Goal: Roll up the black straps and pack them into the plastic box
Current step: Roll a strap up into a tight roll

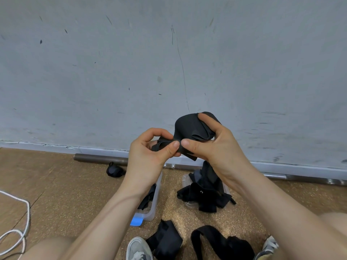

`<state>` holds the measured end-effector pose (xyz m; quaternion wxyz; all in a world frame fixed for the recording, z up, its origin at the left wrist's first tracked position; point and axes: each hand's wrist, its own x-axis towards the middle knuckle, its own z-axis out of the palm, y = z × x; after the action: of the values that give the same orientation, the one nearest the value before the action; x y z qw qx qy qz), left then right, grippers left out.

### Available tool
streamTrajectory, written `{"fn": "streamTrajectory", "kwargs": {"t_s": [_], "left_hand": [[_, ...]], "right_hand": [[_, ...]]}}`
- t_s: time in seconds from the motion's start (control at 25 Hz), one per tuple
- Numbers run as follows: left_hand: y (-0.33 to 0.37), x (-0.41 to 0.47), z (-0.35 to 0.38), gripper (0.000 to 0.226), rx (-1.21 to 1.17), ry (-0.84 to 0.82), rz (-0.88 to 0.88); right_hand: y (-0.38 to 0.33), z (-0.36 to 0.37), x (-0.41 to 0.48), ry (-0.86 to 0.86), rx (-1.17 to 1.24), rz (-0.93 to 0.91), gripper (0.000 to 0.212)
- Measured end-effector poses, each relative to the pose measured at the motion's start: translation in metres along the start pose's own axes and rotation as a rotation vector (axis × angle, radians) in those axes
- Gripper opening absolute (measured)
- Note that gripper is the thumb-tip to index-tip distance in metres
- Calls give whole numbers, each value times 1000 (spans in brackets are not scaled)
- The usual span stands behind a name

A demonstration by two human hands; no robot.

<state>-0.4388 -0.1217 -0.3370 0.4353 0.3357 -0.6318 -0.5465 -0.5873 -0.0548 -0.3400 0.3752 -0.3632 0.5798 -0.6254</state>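
Head view: rolling step in hand, 1 strap (187,126) held up above the floor, left hand (150,147) pinching its rolled end, right hand (210,145) gripping the loose bulk; next move likely calls for tight winding, then lowering into the box (155,201) below.

A grey wall (131,62) with dark scratches stood at the back. Below it lay a brown, speckled floor (56,184). A long metal bar (97,158) lay on the floor along the wall. A white cord (22,218) looped at the left edge. Two grey shoes (138,249) (269,246) showed at the bottom.
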Motion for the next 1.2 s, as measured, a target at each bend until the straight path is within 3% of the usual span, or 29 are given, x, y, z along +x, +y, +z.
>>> {"fn": "streamTrajectory", "kwargs": {"t_s": [0.12, 0.32, 0.6, 0.92, 1.2], "left_hand": [[0, -1, 1, 10, -28, -42, -8], [9, 2, -18, 38, -126, -381, -103], [9, 0, -16, 19, -147, -247, -44], [2, -4, -4, 22, -171, -162, -138], [5, -6, 8, 19, -270, -4, -158]], "right_hand": [[0, -1, 0, -3, 30, 16, 94], [-8, -10, 1, -85, 321, 144, 73], [-8, 0, -7, -118, 427, 170, 82], [1, 4, -5, 79, 95, -38, 82], [-4, 6, -9, 114, 87, -65, 84]]}}
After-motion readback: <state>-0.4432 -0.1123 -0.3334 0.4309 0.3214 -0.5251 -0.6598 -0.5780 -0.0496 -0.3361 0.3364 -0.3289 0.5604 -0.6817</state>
